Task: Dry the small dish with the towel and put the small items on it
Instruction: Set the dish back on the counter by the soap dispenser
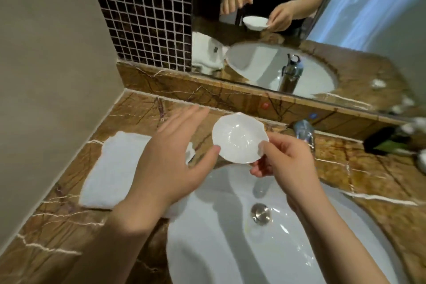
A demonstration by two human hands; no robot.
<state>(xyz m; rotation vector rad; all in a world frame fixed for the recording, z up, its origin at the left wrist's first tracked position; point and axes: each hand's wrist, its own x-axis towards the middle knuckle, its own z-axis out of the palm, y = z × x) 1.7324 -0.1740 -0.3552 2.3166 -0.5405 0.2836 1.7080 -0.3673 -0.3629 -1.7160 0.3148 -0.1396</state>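
Note:
A small white scalloped dish (238, 137) is held above the back rim of the sink, tilted a little toward me. My right hand (285, 161) grips its right edge between thumb and fingers. My left hand (170, 157) hovers to the dish's left with fingers spread, its thumb tip just touching or almost touching the dish's lower left rim. Under that hand a folded white towel (113, 168) lies flat on the marble counter, partly hidden by the hand. Small white items (378, 83) show only as blurred shapes on the counter in the mirror at the far right.
A white oval sink (230, 237) with a metal drain (260, 213) lies below my hands. The chrome faucet (304, 132) stands behind the dish. A brown marble counter (380, 203) surrounds the sink. A mirror (265, 30) and a grey wall at the left close in the space. A dark object (387, 140) lies at the right.

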